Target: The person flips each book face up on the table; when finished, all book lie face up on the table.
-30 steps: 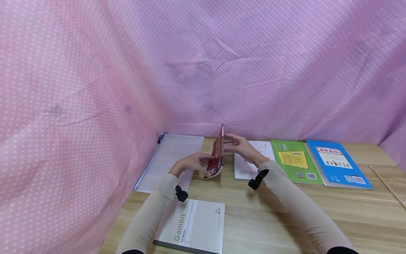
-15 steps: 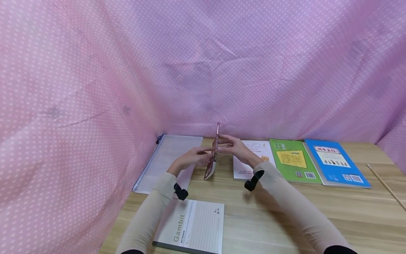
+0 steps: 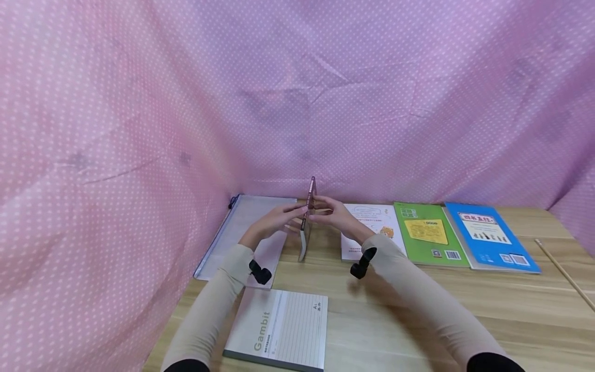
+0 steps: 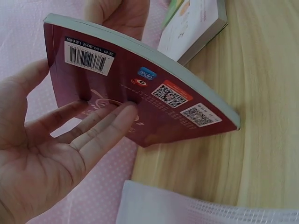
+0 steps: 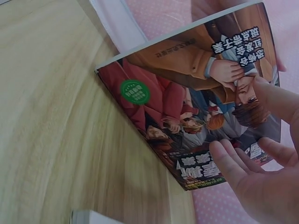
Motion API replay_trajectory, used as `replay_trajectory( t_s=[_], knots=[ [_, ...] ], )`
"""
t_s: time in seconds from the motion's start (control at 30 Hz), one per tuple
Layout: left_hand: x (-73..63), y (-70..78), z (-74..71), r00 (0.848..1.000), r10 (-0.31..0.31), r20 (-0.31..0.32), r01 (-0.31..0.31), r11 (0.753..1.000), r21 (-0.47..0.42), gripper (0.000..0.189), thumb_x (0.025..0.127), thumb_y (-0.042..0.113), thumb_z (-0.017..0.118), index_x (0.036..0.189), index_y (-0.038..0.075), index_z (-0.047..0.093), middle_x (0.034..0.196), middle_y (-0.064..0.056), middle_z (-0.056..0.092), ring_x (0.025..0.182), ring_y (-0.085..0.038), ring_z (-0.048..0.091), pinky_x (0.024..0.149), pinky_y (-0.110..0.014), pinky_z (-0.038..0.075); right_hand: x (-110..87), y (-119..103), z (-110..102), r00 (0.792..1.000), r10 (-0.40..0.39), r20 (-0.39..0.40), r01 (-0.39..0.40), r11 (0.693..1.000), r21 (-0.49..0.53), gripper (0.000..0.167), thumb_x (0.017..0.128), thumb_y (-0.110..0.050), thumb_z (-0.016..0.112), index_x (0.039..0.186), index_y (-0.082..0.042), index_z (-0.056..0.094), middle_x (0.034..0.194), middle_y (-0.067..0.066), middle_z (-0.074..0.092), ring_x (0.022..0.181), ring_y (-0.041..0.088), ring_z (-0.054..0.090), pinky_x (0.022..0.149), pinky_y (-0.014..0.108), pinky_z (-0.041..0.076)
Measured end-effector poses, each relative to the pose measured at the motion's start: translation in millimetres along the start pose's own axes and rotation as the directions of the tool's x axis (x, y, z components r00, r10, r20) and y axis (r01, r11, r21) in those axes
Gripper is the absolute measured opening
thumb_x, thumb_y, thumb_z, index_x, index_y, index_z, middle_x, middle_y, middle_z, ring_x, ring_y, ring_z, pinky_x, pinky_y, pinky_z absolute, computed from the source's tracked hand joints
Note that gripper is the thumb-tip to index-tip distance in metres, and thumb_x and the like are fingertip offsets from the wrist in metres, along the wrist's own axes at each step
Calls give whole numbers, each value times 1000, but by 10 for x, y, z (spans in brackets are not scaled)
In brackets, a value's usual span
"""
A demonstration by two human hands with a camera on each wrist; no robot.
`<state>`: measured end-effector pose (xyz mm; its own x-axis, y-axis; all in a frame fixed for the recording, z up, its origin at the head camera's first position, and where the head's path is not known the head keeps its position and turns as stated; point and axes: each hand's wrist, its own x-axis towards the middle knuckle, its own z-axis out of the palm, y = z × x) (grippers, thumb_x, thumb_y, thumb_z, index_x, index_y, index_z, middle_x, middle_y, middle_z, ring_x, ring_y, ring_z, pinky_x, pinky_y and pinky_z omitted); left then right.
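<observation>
A thin paperback book (image 3: pixel 305 219) stands nearly on edge between my hands, its spine toward me in the head view. Its dark red back cover (image 4: pixel 126 93) carries a barcode and QR codes; the front cover (image 5: pixel 187 102) shows illustrated figures and a green round badge. My left hand (image 3: pixel 274 222) lays fairly straight fingers (image 4: pixel 100 135) against the back cover, with the thumb at the spine edge. From the other side, my right hand (image 3: pixel 335 217) rests spread fingertips and thumb on the front cover. The book's lower edge is close over the table.
A mesh zip pouch (image 3: pixel 251 217) lies left, overlapping near a Gambit notebook (image 3: pixel 279 330) in front. To the right, a white book (image 3: pixel 372 227), a green one (image 3: pixel 425 237) and a blue one (image 3: pixel 488 237) lie in a row. A thin stick (image 3: pixel 564 274) lies far right. Pink dotted cloth (image 3: pixel 297 103) hangs behind.
The book has turned from showing its red back cover to nearly edge-on and shifted slightly left. My right hand has moved left with it; my left hand's fingers have slid up toward the spine.
</observation>
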<state>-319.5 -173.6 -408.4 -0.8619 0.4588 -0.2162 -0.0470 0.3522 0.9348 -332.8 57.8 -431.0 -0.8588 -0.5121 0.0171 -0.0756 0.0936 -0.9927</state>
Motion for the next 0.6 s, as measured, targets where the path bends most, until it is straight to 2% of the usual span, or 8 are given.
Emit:
replay_trajectory(
  t_s=[0.13,0.37,0.6],
  knots=[
    [-30,19,-73,1000,-2,-22,1,1000,-11,59,106,41,53,157,14,41,149,-18,53,123,-40,63,102,-57,53,30,-24,77,1000,13,-10,-14,1000,-17,71,94,-13,73,157,-12,38,148,23,50,131,42,56,108,49,50],
    [-118,64,-168,999,11,-44,-11,1000,11,59,106,34,54,158,12,36,149,-21,53,122,-37,64,95,-46,59,80,13,198,1000,2,-5,-2,1000,-29,73,93,-10,74,156,-9,38,147,27,50,129,43,57,109,51,49],
    [-182,92,-232,998,20,-60,-19,1000,21,59,106,31,56,158,12,36,150,-23,49,123,-40,62,94,-46,59,127,83,246,1000,-17,7,18,999,-43,73,92,-5,74,156,-6,39,145,32,50,125,45,60,106,49,52]
  ],
)
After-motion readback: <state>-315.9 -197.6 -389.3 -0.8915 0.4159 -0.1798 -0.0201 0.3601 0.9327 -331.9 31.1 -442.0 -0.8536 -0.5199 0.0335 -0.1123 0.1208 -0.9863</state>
